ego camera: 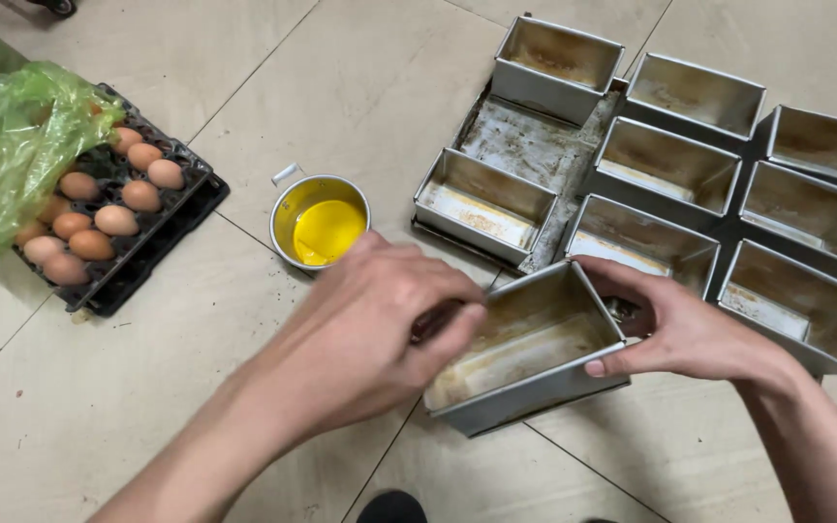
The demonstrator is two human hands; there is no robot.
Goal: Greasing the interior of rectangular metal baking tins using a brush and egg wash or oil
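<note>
A rectangular metal loaf pan sits tilted on the tiled floor in front of me. My right hand grips its right end wall, thumb along the outer side. My left hand is closed over the pan's left end, fingers curled on a thin dark handle that reaches into the pan; what is at its tip is hidden. Just beyond my left hand stands a small metal bowl holding yellow liquid.
Several more empty loaf pans stand in rows on a worn baking tray at the upper right. At the left, a black egg tray holds several brown eggs, partly under a green plastic bag. A dark shoe tip shows at the bottom edge.
</note>
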